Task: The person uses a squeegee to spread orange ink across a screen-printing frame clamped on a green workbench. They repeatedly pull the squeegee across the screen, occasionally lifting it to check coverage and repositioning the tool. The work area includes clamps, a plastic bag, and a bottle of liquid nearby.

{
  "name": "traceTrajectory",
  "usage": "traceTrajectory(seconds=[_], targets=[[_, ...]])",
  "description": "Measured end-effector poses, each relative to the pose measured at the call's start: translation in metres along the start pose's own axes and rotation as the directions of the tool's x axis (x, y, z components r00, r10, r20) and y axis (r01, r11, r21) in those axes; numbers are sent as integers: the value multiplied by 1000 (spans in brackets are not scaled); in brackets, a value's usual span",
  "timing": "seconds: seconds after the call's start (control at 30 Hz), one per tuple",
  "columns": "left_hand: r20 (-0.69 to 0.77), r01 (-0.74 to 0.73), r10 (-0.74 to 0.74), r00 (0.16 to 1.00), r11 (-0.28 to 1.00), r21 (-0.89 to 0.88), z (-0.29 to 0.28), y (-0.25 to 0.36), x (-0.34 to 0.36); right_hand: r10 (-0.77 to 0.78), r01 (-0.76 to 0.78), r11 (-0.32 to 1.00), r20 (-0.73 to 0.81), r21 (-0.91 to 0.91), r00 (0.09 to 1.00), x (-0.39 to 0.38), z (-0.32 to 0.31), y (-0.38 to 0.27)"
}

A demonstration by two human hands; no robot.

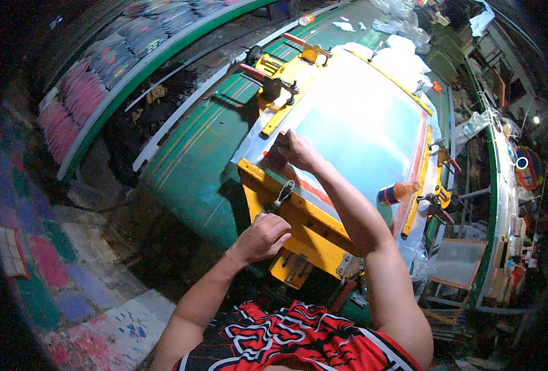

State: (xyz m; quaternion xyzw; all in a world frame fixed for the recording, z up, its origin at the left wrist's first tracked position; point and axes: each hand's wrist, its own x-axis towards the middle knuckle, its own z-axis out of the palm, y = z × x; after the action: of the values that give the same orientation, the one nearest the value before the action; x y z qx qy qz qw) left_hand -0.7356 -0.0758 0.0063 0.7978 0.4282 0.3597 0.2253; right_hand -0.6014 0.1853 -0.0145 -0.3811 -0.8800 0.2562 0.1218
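Observation:
My left hand (263, 238) is closed at the near left corner of a yellow metal frame (323, 238). From its top juts a silver wrench (283, 195) with a rounded head, lying over the frame's near bar. My right hand (298, 151) reaches across to the left edge of the pale blue screen (360, 142). Its fingers are bent together over a dark patch on the screen's border; what they hold, if anything, is hidden. A bottle (397, 193) with an orange and dark body lies on the screen's right side, next to my right forearm.
Yellow clamps with red handles (274, 83) stand along the frame's left side, and more clamps (438, 196) on the right. Below lies a green table (193, 148). At the left is a rack of coloured printed pieces (100, 86). A small framed screen (459, 263) leans at right.

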Motion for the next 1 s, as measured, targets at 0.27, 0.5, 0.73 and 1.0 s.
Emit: traceTrajectory(seconds=[0.27, 0.5, 0.73, 1.0], targets=[[12, 3, -4, 1000, 1000, 30, 1, 0, 0, -94, 94, 995, 35, -18, 995, 2, 11, 3], [15, -2, 2, 1000, 1000, 12, -2, 1, 1, -20, 22, 1000, 72, -21, 997, 1, -3, -12], [32, 7, -7, 999, 1000, 26, 0, 0, 0, -41, 40, 998, -25, -40, 999, 19, 1, -18], [23, 11, -12, 1000, 999, 49, 1, 0, -1, -12, 13, 1000, 92, -8, 996, 25, 8, -19]])
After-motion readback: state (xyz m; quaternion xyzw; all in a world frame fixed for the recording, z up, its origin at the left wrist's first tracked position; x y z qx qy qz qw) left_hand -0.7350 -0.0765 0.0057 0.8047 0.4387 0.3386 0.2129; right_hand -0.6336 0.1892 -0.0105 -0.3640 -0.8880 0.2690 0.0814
